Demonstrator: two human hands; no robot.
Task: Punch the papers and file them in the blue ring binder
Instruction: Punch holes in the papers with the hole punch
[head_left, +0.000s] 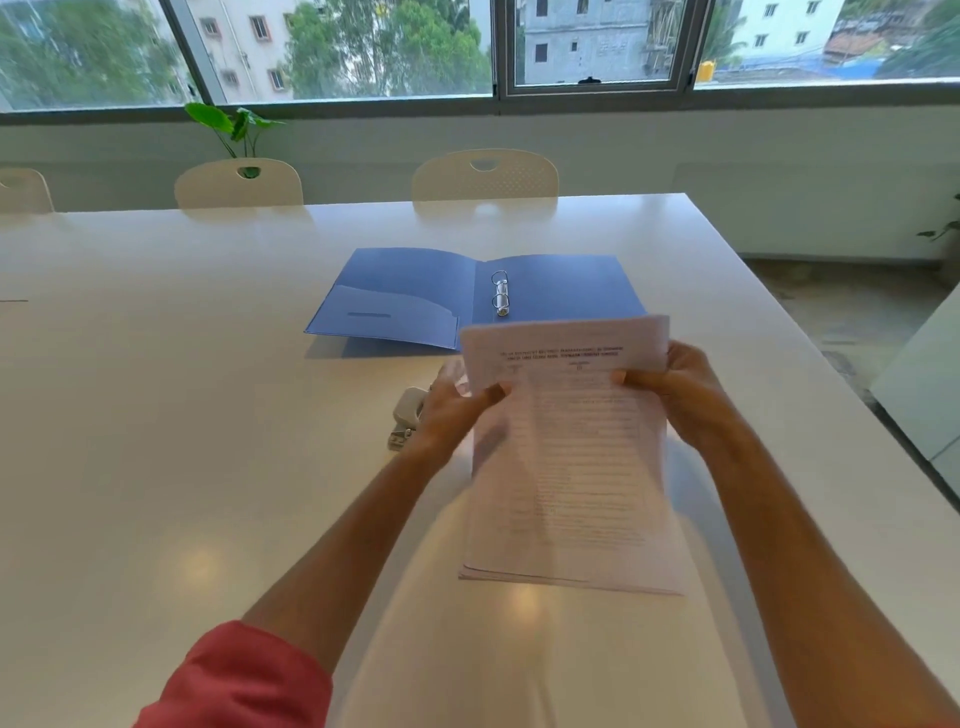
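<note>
Between my left hand (457, 402) and right hand (675, 384), both pinching its top corners above the bench, the thin white printed paper stack (571, 457) looks light and floppy; I'd grip its edges.

Binder (415, 296) behind punch (408, 415), papers (576, 457).

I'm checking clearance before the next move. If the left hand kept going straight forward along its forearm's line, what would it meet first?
Probably the blue ring binder, lying open on the table just beyond the left hand. The hand holds the papers above the table, so it might pass over it; depth is unclear.
</note>
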